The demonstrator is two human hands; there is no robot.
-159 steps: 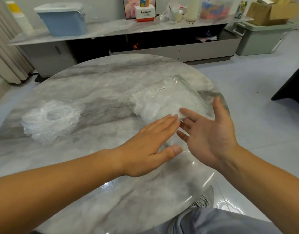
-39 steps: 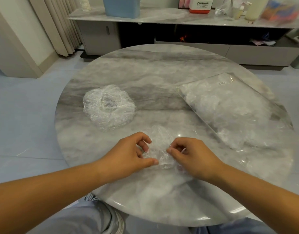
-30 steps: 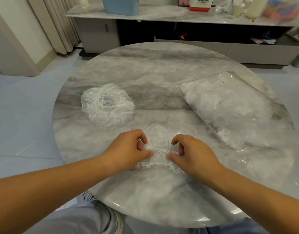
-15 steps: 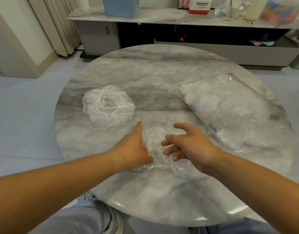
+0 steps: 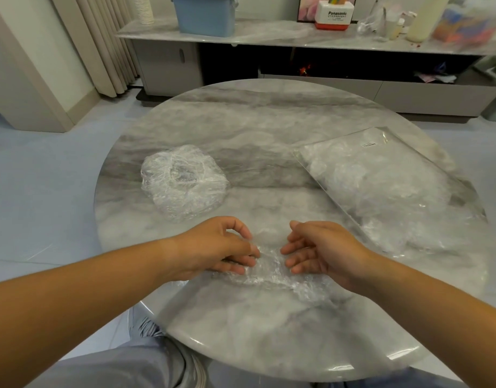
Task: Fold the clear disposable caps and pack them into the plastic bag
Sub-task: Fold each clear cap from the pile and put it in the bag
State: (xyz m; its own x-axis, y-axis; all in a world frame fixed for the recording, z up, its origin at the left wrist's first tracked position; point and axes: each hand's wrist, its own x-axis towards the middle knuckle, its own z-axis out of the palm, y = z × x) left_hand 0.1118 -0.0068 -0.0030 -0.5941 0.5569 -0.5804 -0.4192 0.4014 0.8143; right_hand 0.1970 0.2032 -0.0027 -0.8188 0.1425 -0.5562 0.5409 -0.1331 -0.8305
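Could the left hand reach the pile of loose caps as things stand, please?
Probably yes: the left hand lies just short of the pile of caps, with only bare table between them, though its fingers rest on another cap.

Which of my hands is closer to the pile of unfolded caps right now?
Left. Your left hand is just on your side of the pile of caps; your right hand lies farther to its right, nearer the plastic bag.
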